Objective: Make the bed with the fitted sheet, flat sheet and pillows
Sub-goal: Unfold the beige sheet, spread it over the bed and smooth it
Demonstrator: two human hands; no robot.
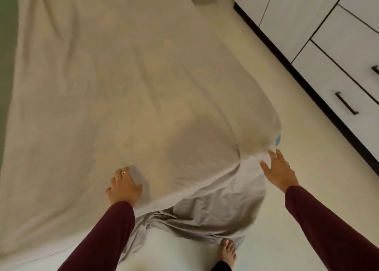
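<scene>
Beige cloth fills most of the frame: a sheet (114,90) spread over the bed (41,225), running from the upper left down to the lower centre. It lies wrinkled, with long creases fanning toward the lower right. At the bed's near right corner the sheet bunches and spills over the edge, a grey fold of it hanging down to the floor (276,219) at the bottom centre. A small blue tag (278,140) shows at the sheet's edge, right of centre.

The left hand (123,185) rests on the sheet at the lower centre-left, palm down, fingers bent and pressing into the cloth, a ring on one finger. Whether it pinches any cloth I cannot tell. Its arm comes up from the bottom edge in a maroon sleeve (102,240).

The right hand (277,171) reaches toward the bunched corner at the lower right, fingers apart and straight, holding nothing; its fingertips are at or just beside the cloth's edge below the tag. It wears rings too, and its maroon sleeve runs off to the bottom right corner.

A bare foot (228,252) stands on the floor at the bottom, touching the hanging fold. White drawers (336,51) with dark handles fill the upper right, above a dark skirting strip.
</scene>
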